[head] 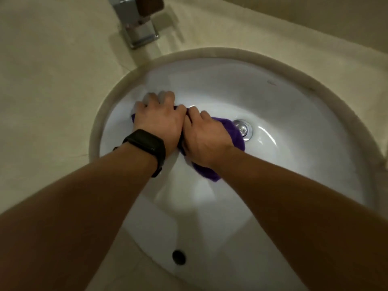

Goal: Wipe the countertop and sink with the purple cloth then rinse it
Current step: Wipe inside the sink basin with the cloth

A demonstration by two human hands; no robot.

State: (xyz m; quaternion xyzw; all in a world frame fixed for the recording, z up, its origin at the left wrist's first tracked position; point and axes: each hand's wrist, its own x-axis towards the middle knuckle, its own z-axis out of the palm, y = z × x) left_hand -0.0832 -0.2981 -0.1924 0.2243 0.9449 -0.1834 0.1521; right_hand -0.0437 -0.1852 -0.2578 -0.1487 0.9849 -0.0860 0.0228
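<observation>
Both hands are down in the white oval sink (273, 97), side by side. My left hand (158, 120), with a black band on its wrist, grips the left end of the purple cloth (230, 128). Pressed against it, my right hand (206, 138) is closed on the cloth's middle. The cloth bunches between them; its right end lies by the chrome drain (243, 129) and a corner hangs below my right wrist. Most of the cloth is hidden under the hands.
A beige stone countertop (52, 80) surrounds the sink. A chrome square tap (137, 24) stands at the back left, with no water visible from it. A dark overflow hole (178, 257) sits in the sink's near wall.
</observation>
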